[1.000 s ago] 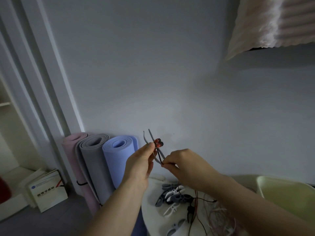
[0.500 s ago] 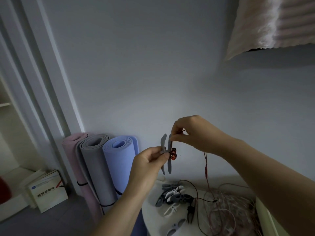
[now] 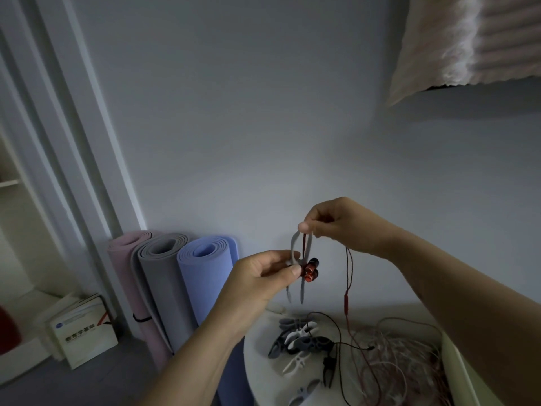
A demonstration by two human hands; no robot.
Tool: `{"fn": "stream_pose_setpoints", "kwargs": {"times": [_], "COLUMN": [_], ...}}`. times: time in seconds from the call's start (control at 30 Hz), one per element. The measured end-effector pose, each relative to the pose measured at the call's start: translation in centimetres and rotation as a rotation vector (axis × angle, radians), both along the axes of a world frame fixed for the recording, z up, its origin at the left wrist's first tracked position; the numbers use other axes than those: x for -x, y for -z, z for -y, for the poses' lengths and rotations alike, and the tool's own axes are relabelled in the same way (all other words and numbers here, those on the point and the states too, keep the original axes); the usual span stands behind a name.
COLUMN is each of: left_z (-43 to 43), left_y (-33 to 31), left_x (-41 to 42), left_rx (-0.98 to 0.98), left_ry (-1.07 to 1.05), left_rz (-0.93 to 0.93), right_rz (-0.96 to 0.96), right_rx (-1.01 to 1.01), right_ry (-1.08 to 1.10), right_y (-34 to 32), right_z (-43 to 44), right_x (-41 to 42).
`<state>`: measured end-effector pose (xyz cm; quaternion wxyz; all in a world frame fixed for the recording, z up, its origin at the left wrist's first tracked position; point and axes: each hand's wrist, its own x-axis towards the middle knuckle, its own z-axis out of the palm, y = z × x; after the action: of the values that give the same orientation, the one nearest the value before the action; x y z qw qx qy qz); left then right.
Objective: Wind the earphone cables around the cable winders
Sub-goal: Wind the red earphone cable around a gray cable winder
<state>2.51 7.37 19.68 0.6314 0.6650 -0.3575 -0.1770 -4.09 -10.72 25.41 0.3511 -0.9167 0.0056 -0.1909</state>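
Your left hand (image 3: 263,276): thumb and fingers are closed narrowly on the middle of the grey cable winder (image 3: 293,247), which you hold upright in the air above the table's far edge.
Your right hand (image 3: 339,224): fingertips pinch the red cable (image 3: 348,276) just at the top of the winder's upper prongs.
Earbuds (image 3: 310,269): two red buds sit against the winder's middle, right beside your left thumb.
Cable's run: one strand climbs between the upper prongs to your right fingers. The rest drops from that hand, past an inline remote (image 3: 346,303), to the table (image 3: 260,376).
Hard to make out: your left fingers hide the winder's centre, so you cannot tell how many turns lie there. The lower prongs are blurred.
Cut off: the table's near part and your right forearm run out of the frame.
On the table: a heap of spare winders (image 3: 298,341) near the left edge, and a black cable (image 3: 336,326) crossing them. A pale cable tangle (image 3: 404,361) lies towards the right edge, partly under your right arm.
Around: rolled mats (image 3: 164,282) lean on the wall at left, with a white box (image 3: 85,329) on the floor beside them. A pale green bin (image 3: 459,370) is at right.
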Motion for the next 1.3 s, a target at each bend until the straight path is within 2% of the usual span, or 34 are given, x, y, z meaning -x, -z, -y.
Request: {"fn": "stream_pose_setpoints", "kwargs": {"times": [0.07, 0.17, 0.27, 0.37, 0.47, 0.57, 0.67, 0.8, 1.03, 1.3], "left_z": [0.2, 0.7, 0.9, 0.8, 0.6, 0.6, 0.4, 0.2, 0.2, 0.1], "left_y": [-0.6, -1.1, -0.8, -0.9, -1.1, -1.1, -1.2, -0.9, 0.0, 0.3], "left_x": [0.3, 0.3, 0.3, 0.3, -0.3, -0.9, -1.2, -1.9, -1.9, -1.7], "left_rx": [0.085, 0.262, 0.32, 0.381, 0.458, 0.465, 0.457, 0.429, 0.139, 0.006], "left_ry": [0.065, 0.04, 0.034, 0.039, 0.003, -0.055, -0.109, -0.144, -0.309, -0.153], "left_rz": [-0.046, -0.19, -0.306, -0.421, -0.581, -0.727, -0.763, -0.702, -0.264, -0.007], "right_rz": [-0.066, -0.098, -0.052, 0.013, 0.048, 0.068, 0.102, 0.145, 0.089, 0.207], "right_rx": [-0.181, -0.561, -0.728, -0.652, -0.383, -0.196, -0.06, 0.137, 0.402, 0.411], "right_ry": [-0.056, -0.187, -0.172, -0.062, 0.054, 0.075, 0.05, 0.012, -0.016, 0.04], "right_y": [1.0, 3.3, 5.2, 6.3, 6.8, 7.2, 7.2, 6.9, 4.5, -0.9], "right_z": [0.0, -0.6, -1.4, -2.4, -3.4, -4.0, -4.4, -4.4, -4.7, -3.3], "right_x": [0.0, -0.6, -1.0, -0.9, -0.7, -0.5, -0.3, -0.3, 0.4, 0.8]}}
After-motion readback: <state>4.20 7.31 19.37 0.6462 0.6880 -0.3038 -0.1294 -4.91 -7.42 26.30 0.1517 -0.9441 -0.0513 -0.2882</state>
